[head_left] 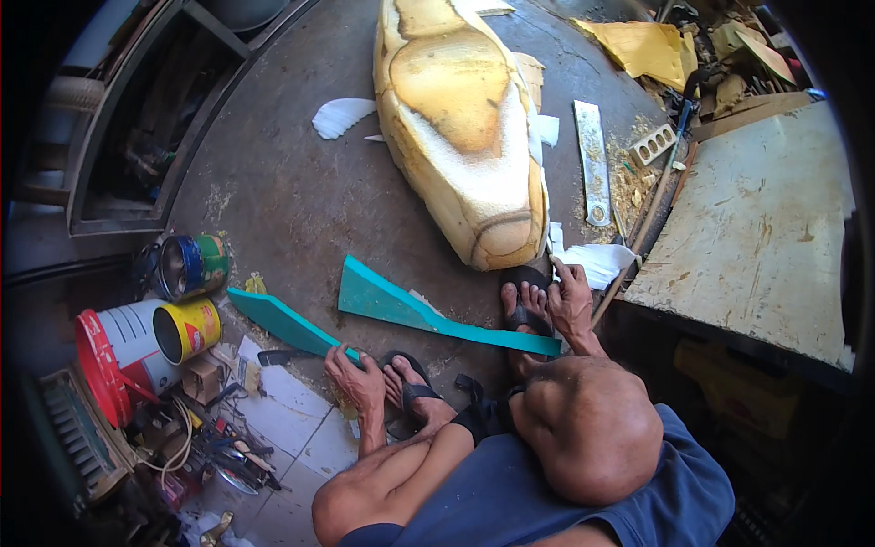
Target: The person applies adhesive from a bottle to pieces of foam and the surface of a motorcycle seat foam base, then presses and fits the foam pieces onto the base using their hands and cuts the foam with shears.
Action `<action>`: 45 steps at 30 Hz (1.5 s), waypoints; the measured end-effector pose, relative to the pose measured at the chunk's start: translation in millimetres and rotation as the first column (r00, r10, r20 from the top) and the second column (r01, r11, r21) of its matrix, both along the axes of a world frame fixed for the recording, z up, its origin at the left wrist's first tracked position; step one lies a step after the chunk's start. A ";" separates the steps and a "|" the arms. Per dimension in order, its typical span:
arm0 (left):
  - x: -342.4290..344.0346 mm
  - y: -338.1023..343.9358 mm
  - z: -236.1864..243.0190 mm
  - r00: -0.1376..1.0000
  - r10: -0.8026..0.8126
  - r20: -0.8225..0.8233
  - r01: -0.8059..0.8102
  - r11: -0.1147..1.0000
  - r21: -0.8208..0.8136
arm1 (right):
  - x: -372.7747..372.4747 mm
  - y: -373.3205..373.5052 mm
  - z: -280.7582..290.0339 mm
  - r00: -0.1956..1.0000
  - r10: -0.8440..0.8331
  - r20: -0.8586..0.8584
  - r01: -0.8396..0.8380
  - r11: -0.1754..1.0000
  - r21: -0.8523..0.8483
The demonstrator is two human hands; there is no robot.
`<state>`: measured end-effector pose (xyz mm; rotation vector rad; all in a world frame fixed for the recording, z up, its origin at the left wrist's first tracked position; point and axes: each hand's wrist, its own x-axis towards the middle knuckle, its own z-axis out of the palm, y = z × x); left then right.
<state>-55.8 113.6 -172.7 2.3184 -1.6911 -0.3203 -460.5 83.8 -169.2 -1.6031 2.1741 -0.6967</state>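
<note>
My left hand (pixel 359 377) grips the lower end of a teal foam piece (pixel 278 319) at the left. A second, longer teal piece (pixel 392 296) lies on the dark floor, stretching toward my right foot. My right hand (pixel 570 301) is closed at the lower right edge of a large shaped foam block (pixel 460 109), cream and yellow with brown scorched-looking lines; a thin item in my fingers is too small to make out. Beside that hand lies crumpled white foam sheet (pixel 597 264). My sandalled feet (pixel 406 383) are between and near my hands.
At the left stand cans (pixel 187 325), a red-and-white bucket (pixel 118 351), scattered tools (pixel 232 456) and a metal frame (pixel 164 196). At the right are a metal bar (pixel 592 159), foam scraps (pixel 638 50), a long stick (pixel 649 210) and a worn pale board (pixel 738 237).
</note>
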 end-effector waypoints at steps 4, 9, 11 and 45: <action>-7.5 -7.5 1.2 1.000 -0.004 -0.010 0.005 0.998 0.060 | -5.4 -32.9 9.6 0.983 -0.107 0.147 0.111 0.994 -0.021; -43.2 -36.0 9.9 0.839 -0.531 -0.121 0.537 0.843 0.023 | -44.8 -41.9 -2.8 0.969 -0.247 0.016 0.248 0.967 -0.066; -66.5 -50.6 13.7 0.725 -0.667 -0.172 0.680 0.732 0.028 | -64.5 -28.3 -16.2 0.968 -0.216 -0.129 0.206 0.974 -0.091; -40.0 -107.6 10.0 0.811 -0.505 -0.295 0.523 0.852 -0.020 | -17.9 -84.3 23.1 0.659 -0.316 0.682 0.085 0.933 0.350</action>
